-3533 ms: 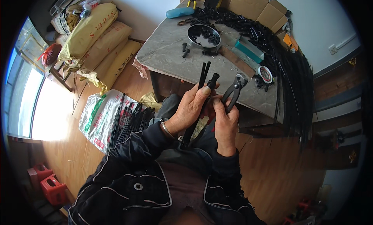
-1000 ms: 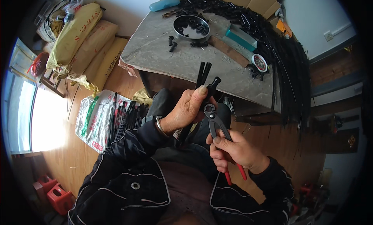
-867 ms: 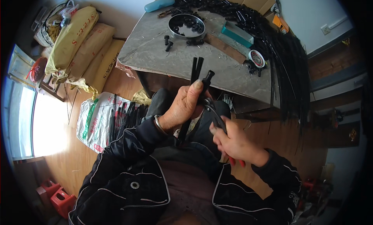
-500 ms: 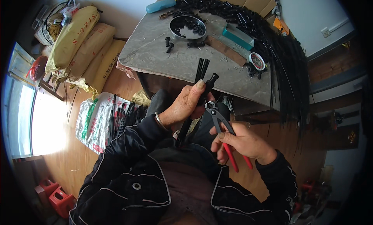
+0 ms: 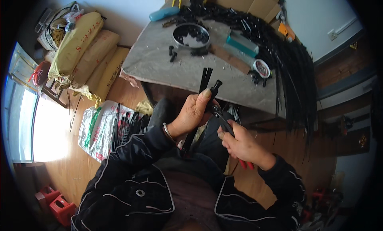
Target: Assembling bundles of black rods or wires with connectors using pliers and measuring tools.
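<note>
My left hand (image 5: 190,112) is closed around several thin black rods (image 5: 206,78), whose ends stick up past the thumb. In the same grip is a black tubular fitting (image 5: 216,87) with a flared tip. My right hand (image 5: 248,145) is wrapped round a pair of end-cutting pincers (image 5: 226,121) with red handles, mostly covered by the palm. The pincers' jaws meet the work just below the fitting, by the left fingers. What exactly they bite on is hidden. Both hands are above my lap, in front of the table's near edge.
On the grey table (image 5: 155,73) are a round dish (image 5: 174,40) of black parts, a teal box (image 5: 243,48), a wooden strip (image 5: 227,58) and a small white tub (image 5: 255,67). A pile of black rods (image 5: 293,75) hangs over the right edge. Sacks (image 5: 77,43) lean at left.
The pincers' handles have come together and turned as my right hand closed round them and tilted. My left hand still grips the rods and fitting, slightly lower. The view has shifted a little.
</note>
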Motion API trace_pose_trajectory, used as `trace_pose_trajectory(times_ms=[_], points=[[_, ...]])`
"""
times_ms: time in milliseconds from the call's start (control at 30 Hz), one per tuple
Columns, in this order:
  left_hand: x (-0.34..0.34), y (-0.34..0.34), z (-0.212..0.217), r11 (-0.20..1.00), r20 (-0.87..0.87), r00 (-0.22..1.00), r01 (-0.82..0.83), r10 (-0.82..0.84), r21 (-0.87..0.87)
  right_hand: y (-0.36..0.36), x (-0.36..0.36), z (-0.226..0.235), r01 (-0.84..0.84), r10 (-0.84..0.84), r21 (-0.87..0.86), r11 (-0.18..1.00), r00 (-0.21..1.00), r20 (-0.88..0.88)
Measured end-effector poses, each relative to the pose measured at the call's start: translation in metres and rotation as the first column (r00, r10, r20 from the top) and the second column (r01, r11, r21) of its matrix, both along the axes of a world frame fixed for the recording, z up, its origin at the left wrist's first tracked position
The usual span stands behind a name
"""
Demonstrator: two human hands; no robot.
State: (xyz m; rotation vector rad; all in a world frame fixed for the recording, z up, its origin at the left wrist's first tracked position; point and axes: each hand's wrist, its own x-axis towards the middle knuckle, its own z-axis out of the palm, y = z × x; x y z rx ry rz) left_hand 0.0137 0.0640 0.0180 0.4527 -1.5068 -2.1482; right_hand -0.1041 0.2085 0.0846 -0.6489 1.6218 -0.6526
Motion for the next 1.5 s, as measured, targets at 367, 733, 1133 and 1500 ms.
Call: trace_pose_trajectory(times_ms=[367,733,1133,1500], points=[[-0.012,-0.038,0.014,0.926,-0.118,0.929,-0.363,0.351,-0.105,-0.073,-0.099,-0.078,-0.303,-0.117,-0.143,0.942,0.104,-0.988],[0.084,-0.143,0.055,0.744,-0.439,0.603,-0.508,0.667,0.433,0.015,0.023,-0.096,0.075,0.114,-0.541,0.837,0.944,0.308],[0.043,0.043,-0.119,0.531,0.031,0.951,0.145,-0.308,0.835,0.094,-0.057,-0.086,0.801,-0.829,-0.594,0.071,0.378,0.412],[-0.017,0.04,0.005,0.711,-0.181,0.957,-0.29,0.228,-0.641,-0.035,0.007,-0.134,-0.039,-0.619,-0.928,0.37,0.734,-0.277]])
